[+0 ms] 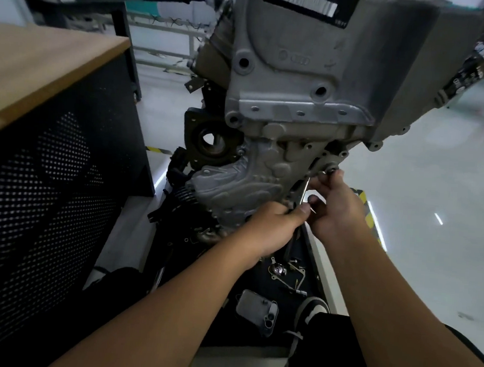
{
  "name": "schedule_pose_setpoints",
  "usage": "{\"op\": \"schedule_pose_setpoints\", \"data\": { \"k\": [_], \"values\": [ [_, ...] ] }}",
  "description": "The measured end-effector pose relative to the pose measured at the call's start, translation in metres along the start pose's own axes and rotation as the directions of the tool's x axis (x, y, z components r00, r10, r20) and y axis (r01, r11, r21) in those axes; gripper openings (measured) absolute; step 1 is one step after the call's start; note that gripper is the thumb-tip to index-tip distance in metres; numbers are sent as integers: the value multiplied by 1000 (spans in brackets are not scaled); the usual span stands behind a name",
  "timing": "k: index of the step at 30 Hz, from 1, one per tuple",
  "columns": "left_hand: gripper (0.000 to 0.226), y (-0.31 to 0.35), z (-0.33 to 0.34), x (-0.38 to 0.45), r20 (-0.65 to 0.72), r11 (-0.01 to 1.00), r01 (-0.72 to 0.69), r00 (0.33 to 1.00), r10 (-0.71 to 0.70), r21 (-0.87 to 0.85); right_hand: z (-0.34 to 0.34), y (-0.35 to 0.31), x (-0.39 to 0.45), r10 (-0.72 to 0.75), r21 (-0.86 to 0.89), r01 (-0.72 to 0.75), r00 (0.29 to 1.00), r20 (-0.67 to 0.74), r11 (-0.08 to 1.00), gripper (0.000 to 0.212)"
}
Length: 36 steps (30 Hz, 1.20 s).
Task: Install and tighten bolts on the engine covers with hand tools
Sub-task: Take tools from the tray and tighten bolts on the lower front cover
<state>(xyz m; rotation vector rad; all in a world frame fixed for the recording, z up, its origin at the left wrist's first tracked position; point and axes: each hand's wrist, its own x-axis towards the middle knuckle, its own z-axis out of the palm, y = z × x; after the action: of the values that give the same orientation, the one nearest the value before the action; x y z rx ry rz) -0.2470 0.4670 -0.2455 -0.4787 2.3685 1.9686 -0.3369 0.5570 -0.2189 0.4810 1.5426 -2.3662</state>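
Both hands (278,223) (333,207) pinch thin tool (303,192) at cover (235,183), near right; angled grip, prob slips off bolt.

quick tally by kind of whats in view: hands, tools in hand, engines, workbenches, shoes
hands: 2, left hand and right hand
thin metal tool: 1
engine: 1
wood-topped workbench: 1
shoe: 1
total: 6
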Motion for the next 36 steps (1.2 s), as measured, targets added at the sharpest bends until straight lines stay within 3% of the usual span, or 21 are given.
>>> {"op": "schedule_pose_setpoints", "data": {
  "k": [5, 9, 11, 12, 14, 16, 18, 20, 24, 28, 30, 33, 36],
  "values": [
    [56, -3, -14, -18, -12, 999, 12, 1000, -11, 53, 5, 4, 1, -64, -13, 64, 998, -30, 998, 40],
    [47, -10, -29, -31, -33, 997, 56, 998, -57, -47, 7, 12, -14, -12, 88, 20, 996, -89, 996, 58],
    [45, -14, -37, -38, -49, 987, 82, 995, -90, -140, 6, 24, -31, -26, -21, 23, 994, -108, 1000, 49],
    [43, -17, -42, -42, -57, 975, 85, 994, -99, -205, 7, 33, -41, -36, -122, 28, 998, -61, 992, 44],
    [42, -21, -51, -50, -76, 918, 61, 992, -98, -392, 11, 54, -62, -1, -316, 60, 983, 184, 947, 41],
    [42, -25, -61, -56, -131, 830, 29, 984, -123, -557, 17, 71, -79, 60, -468, 170, 898, 437, 867, 47],
    [44, -31, -72, -59, -180, 751, 17, 967, -180, -661, 26, 81, -91, 57, -572, 312, 843, 534, 758, 55],
    [47, -39, -80, -61, -174, 673, 24, 958, -226, -740, 34, 90, -96, 75, -626, 350, 832, 549, 697, 51],
    [49, -59, -88, -67, -87, 558, 73, 963, -255, -827, 39, 116, -98, 44, -666, 392, 842, 538, 635, 12],
    [33, -74, -98, -60, -72, 546, 76, 967, -245, -835, 41, 126, -96, 5, -664, 369, 872, 489, 650, 19],
    [29, -81, -105, -49, -155, 616, 59, 945, -288, -786, 43, 126, -95, 42, -657, 324, 878, 476, 681, 26],
    [30, -94, -118, -27, -298, 694, 15, 896, -329, -720, 43, 126, -93, 59, -692, 352, 867, 495, 630, 28],
    [31, -107, -127, -3, -336, 611, -27, 853, -398, -791, 45, 128, -92, 91, -728, 350, 867, 490, 589, 29]
  ]
}}
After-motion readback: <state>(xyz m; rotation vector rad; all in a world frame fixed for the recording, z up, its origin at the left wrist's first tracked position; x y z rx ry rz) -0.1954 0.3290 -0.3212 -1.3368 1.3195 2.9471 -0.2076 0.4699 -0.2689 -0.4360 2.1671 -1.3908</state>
